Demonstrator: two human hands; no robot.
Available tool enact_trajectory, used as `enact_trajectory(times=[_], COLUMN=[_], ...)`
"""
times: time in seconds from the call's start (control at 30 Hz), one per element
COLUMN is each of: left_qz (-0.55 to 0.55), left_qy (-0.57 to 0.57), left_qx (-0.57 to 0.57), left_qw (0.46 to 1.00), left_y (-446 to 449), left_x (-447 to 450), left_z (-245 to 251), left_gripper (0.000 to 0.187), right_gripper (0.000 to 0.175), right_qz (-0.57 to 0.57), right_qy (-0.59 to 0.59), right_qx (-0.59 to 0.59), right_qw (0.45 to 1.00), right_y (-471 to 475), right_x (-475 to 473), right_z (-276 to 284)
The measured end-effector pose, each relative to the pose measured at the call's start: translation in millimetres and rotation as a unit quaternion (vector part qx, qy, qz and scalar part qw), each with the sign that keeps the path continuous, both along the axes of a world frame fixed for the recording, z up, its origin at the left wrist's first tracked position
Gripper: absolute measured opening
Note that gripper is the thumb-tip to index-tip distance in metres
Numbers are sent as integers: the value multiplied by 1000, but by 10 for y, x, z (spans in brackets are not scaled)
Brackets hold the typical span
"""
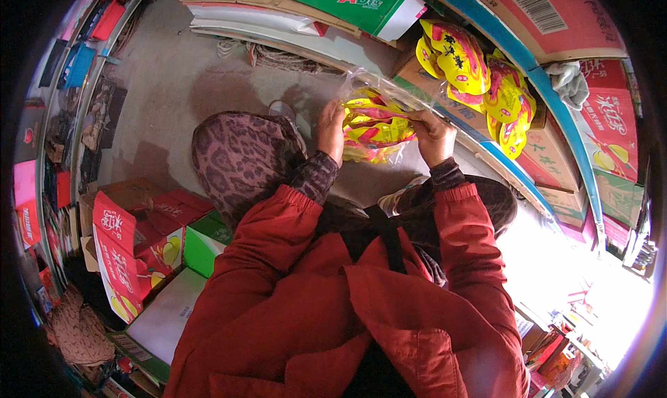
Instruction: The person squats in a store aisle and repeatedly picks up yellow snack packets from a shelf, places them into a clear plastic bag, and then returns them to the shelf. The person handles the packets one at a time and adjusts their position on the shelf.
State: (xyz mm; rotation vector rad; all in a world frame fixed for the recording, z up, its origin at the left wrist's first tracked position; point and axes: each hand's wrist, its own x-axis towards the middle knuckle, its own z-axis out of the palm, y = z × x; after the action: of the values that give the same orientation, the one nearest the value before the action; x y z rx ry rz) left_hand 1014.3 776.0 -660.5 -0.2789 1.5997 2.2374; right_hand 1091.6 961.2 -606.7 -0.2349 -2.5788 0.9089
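Observation:
In front of my knees I hold a clear plastic bag (359, 80) with several yellow and red snack packets (376, 124) inside. My left hand (330, 129) grips its left side, fingers partly hidden behind the plastic. On the other side, my right hand (435, 136) pinches the bag's right edge between thumb and fingers. More yellow and red packets (461, 59) lie in a pile on the shelf, up and to the right of my right hand.
A blue-edged shelf (547, 85) curves along the right with cardboard cartons (552, 163). A green carton (333, 1) lies at the top. Open red and green boxes (161, 231) stand at my left. Rope (281, 59) lies along the shelf base. Another stocked rack (86, 95) lines the far left.

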Motion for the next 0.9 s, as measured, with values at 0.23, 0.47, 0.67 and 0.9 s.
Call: enact_trajectory(times=[0.23,0.47,0.67,0.9], left_qz=[-70,-169,-173,-169], left_qy=[-26,-144,-110,-212], left_qx=[174,358,347,507], left_qw=[982,907,915,818], left_y=[-9,-58,-31,22], left_x=[-11,-28,-46,50], left_z=[96,255,9,160], left_gripper=[51,50,37,36], right_gripper=[9,13,28,35], right_qz=[-75,-38,-28,-20], right_qy=[-2,47,75,67], right_qx=[-304,-387,-551,-680], right_qw=[950,920,830,730], right_y=[-34,-75,-87,-163], right_x=[111,260,332,382], right_z=[194,459,451,329])
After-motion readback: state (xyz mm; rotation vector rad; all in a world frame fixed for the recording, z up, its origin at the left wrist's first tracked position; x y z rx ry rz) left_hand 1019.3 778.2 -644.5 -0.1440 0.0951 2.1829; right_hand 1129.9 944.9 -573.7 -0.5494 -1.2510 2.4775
